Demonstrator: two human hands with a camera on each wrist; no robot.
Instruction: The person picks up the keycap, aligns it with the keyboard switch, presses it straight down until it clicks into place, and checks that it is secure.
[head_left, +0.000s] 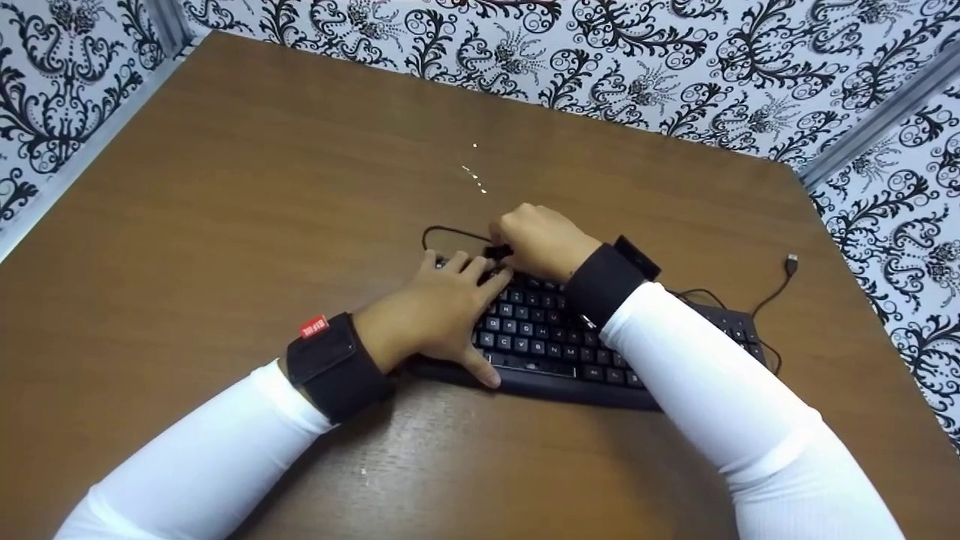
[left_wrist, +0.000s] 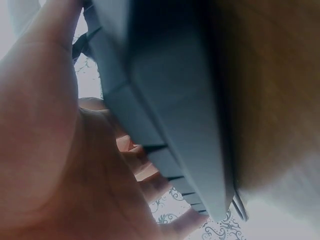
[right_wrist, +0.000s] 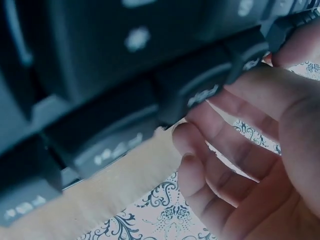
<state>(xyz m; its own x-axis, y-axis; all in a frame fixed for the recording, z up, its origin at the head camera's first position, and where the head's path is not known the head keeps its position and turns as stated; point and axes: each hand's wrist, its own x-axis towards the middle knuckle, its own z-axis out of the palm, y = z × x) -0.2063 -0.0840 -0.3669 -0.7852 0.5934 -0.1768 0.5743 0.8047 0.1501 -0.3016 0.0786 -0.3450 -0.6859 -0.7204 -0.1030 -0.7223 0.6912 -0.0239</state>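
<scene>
A black keyboard (head_left: 536, 330) lies on the brown table, with white-lettered keys. My left hand (head_left: 442, 307) rests across its left end, fingers spread over the keys and thumb at the front edge. In the left wrist view that palm (left_wrist: 85, 175) is beside the keyboard's side (left_wrist: 175, 100). My right hand (head_left: 544, 244) is at the back edge, fingers curled. Its thumb and forefinger pinch a small black ribbed piece (right_wrist: 282, 32), mostly hidden. A black cable (head_left: 454, 229) loops to this spot. The right wrist view shows fingers (right_wrist: 215, 125) beside the top-row keys (right_wrist: 115, 135).
At the right, a cable ending in a USB plug (head_left: 791, 264) lies on the table (head_left: 262, 187). More cable (head_left: 705, 292) runs behind the keyboard's right end. Small bright specks (head_left: 474, 175) mark the tabletop beyond my hands. Patterned wallpaper (head_left: 510, 52) borders the far edge.
</scene>
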